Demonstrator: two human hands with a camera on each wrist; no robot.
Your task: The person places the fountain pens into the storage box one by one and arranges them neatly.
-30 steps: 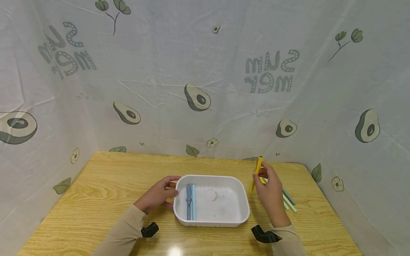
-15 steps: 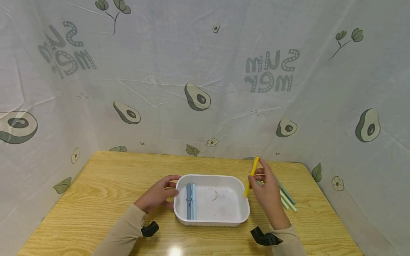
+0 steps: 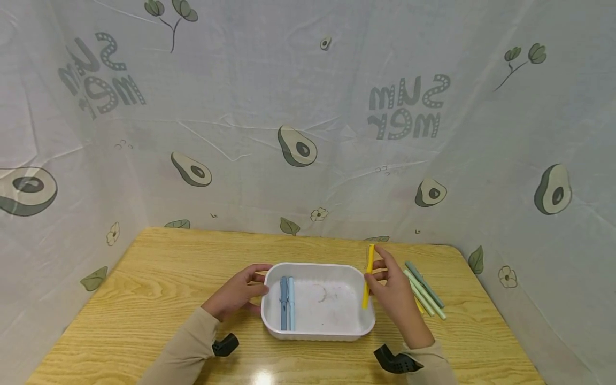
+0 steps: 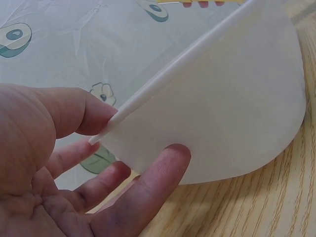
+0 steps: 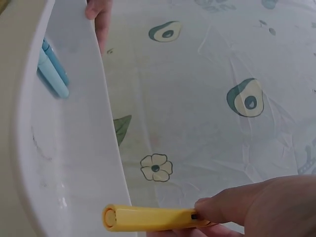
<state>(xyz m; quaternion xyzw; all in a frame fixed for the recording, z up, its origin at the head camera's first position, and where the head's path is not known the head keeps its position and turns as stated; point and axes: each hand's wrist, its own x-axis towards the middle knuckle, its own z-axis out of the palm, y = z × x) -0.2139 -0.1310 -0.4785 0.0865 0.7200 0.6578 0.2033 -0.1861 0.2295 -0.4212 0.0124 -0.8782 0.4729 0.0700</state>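
Observation:
A yellow pen (image 3: 368, 278) is pinched in my right hand (image 3: 392, 283), its lower end over the right end of the white plastic box (image 3: 317, 337). The right wrist view shows the yellow pen (image 5: 153, 218) pointing across the box's rim, my thumb and fingers at its other end. At the box's left end, my left hand (image 3: 238, 293) holds the rim. In the left wrist view its thumb lies at the rim and a fingertip (image 4: 175, 153) touches the outer wall. Inside the box, a grey-blue pen (image 3: 283, 305) and a light blue pen (image 3: 291, 305) lie side by side along the left wall.
Right of the box, a dark green pen (image 3: 425, 284), pale green pens (image 3: 428, 295) and a partly hidden yellow pen (image 3: 420, 305) lie on the wooden table (image 3: 192, 256). A patterned white curtain (image 3: 240, 107) surrounds the table's back and sides.
My right hand has carried the yellow pen leftward from beside the box to over its right end. The pens on the table show more now. My left hand and the box have not moved.

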